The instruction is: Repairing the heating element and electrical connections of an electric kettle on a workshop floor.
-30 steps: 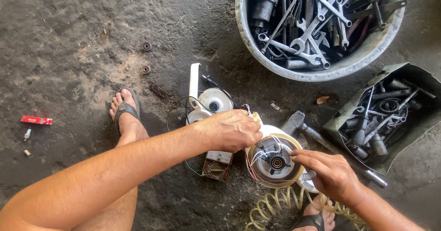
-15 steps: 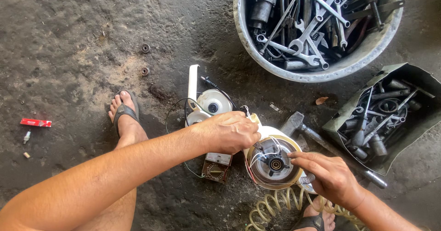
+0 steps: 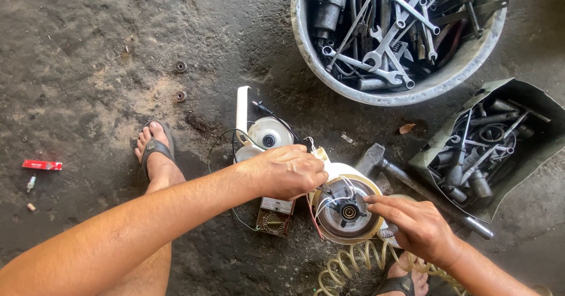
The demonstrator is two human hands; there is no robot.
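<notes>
Evidently mid-job: left hand (image 3: 286, 171) clamps the round motor housing (image 3: 344, 210) at ten o'clock; right hand (image 3: 415, 222), fingers loosely spread, touches its rim at three. Wires loose, hammer (image 3: 376, 157) unused.

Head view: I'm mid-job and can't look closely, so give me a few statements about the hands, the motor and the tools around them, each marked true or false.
1. The left hand rests on the round motor. True.
2. The right hand holds the hammer. False: the hammer lies on the ground behind the motor; the right hand's fingers touch the motor's face.
3. The round tub is full of wrenches. True.
4. The small red box sits inside the tub. False: it lies on the ground at far left.
5. A coiled hose lies below the motor. True.
</notes>
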